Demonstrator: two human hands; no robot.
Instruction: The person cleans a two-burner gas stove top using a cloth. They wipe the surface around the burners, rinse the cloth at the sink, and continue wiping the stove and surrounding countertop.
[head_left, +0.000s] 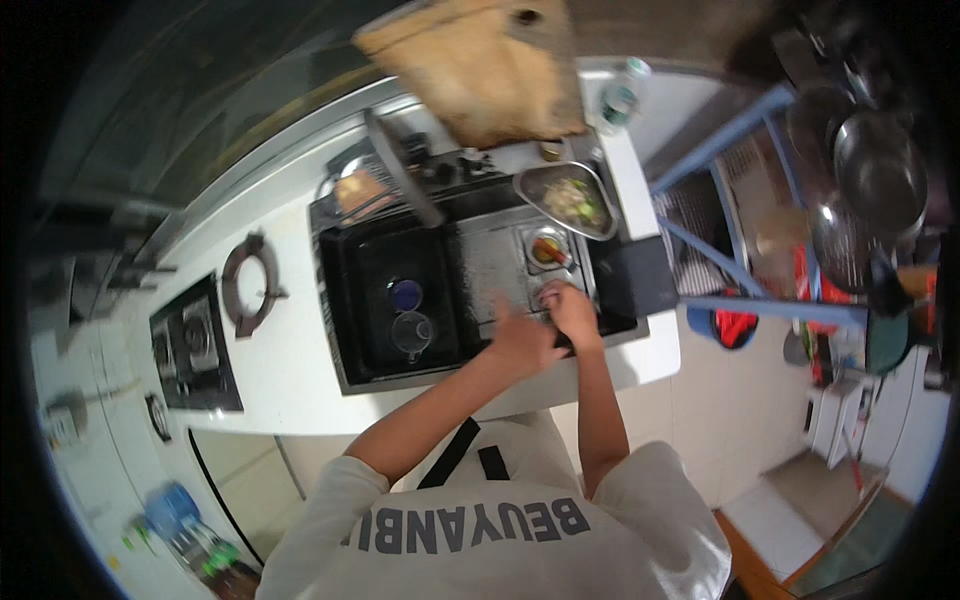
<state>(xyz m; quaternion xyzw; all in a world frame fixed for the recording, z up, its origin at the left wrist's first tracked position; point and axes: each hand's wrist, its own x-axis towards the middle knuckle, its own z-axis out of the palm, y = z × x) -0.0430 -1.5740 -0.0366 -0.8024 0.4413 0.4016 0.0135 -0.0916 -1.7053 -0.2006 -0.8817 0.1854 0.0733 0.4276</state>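
My left hand (519, 341), blurred, hovers over the wet grey board (487, 262) that covers part of the black sink (397, 232). Its fingers are spread, and nothing shows in them. Just to the right, my right hand (574, 315) has its fingertips at a small pinkish thing (551, 292), too blurred to name; whether it is gripped cannot be told. Beyond that hand sits a small bowl (534, 255) of yellowish content with a red-brown-handled utensil (553, 251) across it. A triangular metal strainer (525, 186) with pale and green food pieces is at the sink's far right corner.
A clear cup (412, 334) and a blue-purple round item (406, 295) lie in the left basin, below the faucet (401, 169). A wooden cutting board (480, 67) leans behind the sink. A plastic bottle (619, 97) stands at back right. On the left are a pot-support ring (229, 289) and a gas stove (196, 337).
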